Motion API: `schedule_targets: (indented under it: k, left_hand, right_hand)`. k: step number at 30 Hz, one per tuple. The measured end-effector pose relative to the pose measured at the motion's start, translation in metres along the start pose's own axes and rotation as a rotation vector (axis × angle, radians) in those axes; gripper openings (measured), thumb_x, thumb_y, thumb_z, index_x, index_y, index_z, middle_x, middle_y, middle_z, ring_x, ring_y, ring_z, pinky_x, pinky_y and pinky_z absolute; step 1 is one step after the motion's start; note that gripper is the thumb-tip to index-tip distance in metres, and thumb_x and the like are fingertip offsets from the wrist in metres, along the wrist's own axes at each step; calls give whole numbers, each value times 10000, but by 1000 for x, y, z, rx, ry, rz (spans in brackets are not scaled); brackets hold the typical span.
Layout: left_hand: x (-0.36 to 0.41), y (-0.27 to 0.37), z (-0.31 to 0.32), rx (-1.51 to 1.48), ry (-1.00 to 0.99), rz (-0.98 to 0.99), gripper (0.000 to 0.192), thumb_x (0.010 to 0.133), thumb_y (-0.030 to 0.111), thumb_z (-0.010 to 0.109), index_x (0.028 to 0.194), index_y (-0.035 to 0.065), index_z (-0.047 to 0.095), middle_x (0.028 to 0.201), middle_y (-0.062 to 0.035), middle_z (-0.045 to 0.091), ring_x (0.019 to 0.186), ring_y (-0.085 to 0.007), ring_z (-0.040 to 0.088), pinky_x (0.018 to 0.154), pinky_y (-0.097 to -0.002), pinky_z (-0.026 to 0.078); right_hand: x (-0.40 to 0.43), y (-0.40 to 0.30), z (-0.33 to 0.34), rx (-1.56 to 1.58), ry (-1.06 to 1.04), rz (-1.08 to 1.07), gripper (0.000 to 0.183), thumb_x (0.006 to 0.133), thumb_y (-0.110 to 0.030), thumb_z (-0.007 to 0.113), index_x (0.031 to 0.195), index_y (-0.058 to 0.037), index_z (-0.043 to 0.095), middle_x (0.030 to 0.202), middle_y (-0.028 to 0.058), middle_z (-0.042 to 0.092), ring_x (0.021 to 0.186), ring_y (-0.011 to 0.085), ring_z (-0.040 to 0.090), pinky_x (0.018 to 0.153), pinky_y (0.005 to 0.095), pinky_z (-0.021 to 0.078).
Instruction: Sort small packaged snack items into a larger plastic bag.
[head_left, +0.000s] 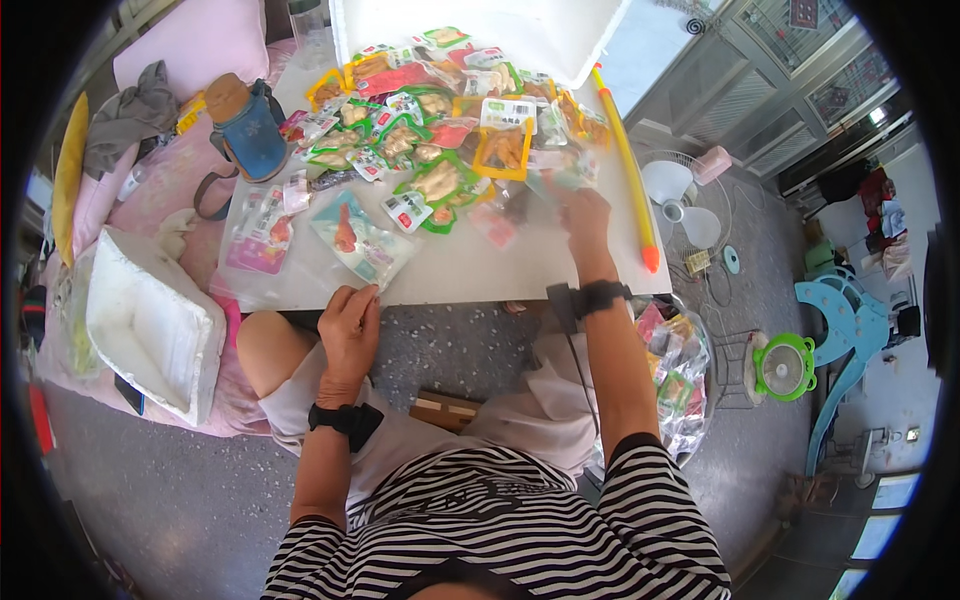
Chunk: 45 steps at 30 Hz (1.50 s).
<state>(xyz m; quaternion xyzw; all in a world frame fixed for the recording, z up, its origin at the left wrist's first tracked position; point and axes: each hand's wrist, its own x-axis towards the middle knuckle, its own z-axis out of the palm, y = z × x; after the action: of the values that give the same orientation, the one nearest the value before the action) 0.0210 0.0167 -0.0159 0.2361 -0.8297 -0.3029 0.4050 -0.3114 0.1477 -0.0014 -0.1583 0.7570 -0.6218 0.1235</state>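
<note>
My left hand (351, 330) is at the table's near edge, with thumb and fingers pinched at the lower corner of a clear, pale-blue plastic food packet (364, 236). That packet lies flat and has a reddish-brown meat picture or piece on it. Over the right part of the table, my right hand (585, 217) is blurred, beside a blurred translucent packet (551, 182); whether it grips it cannot be told. Ahead lies a heap of vacuum-packed snacks, among them a yellow-edged packet (504, 150) and a green-edged packet (439, 184). A pink-and-white packet (260, 232) lies at the left.
A white foam box (480, 34) stands behind the heap. Along the table's (480, 281) right side lies a yellow tube with orange ends (628, 165). At left are a blue-sleeved bottle (255, 142) and another foam box (154, 330). A bag of packets (679, 375) and a fan (679, 210) stand at right.
</note>
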Motion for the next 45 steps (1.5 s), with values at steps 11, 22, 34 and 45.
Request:
schedule_targets:
  k: [11,22,34,45]
  left_hand:
    - [4,3,0,-63,39,-7,168,733,-69,603,892,-16,618,678,-103,512,520,-198,501,483,-279,394]
    - [7,7,1,-146,99,-26,167,745,-65,603,902,-11,625,668,-92,510,496,-157,480,466,-245,376]
    - [5,4,-2,-91,144,-15,185,747,-57,589,920,-3,624,684,-105,513,518,-186,505,485,-264,403]
    - [3,1,1,2,172,54,249,727,-78,572,958,1,621,733,-99,527,553,-162,503,496,-248,401]
  right_hand:
    - [-113,-49,-52,62,227,-391,131,797,-25,583,733,-43,471,620,-13,478,460,33,394,389,189,310]
    - [-174,-36,-8,696,-517,302,83,811,3,542,887,-23,562,734,45,585,440,20,371,368,149,276]
    - [-162,-15,44,881,-518,243,118,827,-24,538,945,-24,551,768,37,587,501,32,407,420,164,320]
    - [-182,-11,69,359,-613,310,152,832,-108,579,963,-31,581,682,-19,565,474,28,417,416,164,316]
